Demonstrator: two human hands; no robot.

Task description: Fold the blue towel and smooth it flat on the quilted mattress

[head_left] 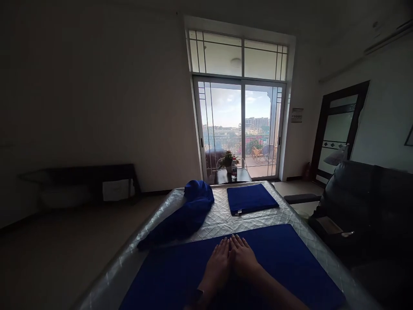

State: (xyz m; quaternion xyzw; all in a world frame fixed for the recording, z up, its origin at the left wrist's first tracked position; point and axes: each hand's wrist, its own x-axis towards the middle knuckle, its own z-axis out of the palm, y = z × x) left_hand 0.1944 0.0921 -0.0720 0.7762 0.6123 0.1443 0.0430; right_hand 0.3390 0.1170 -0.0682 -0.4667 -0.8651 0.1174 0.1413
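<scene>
A dark blue cloth (284, 267) is spread out flat on a table with a silvery quilted cover (219, 204). My left hand (218, 262) and my right hand (243, 257) lie palm down on this cloth near its far edge. They are side by side and touching, with fingers stretched forward and nothing held. A crumpled blue cloth (190, 211) lies beyond them to the left. Farther back on the right rests a neatly folded blue cloth (251, 198) with a small white tag at its near corner.
Past the table's far end, a small dark table (219, 175) bears a potted plant (227, 159) and a bottle (234, 170) before the sliding glass door (222, 112). A black sofa (371, 202) stands on the right. Along the left wall is a low dark cabinet (84, 174).
</scene>
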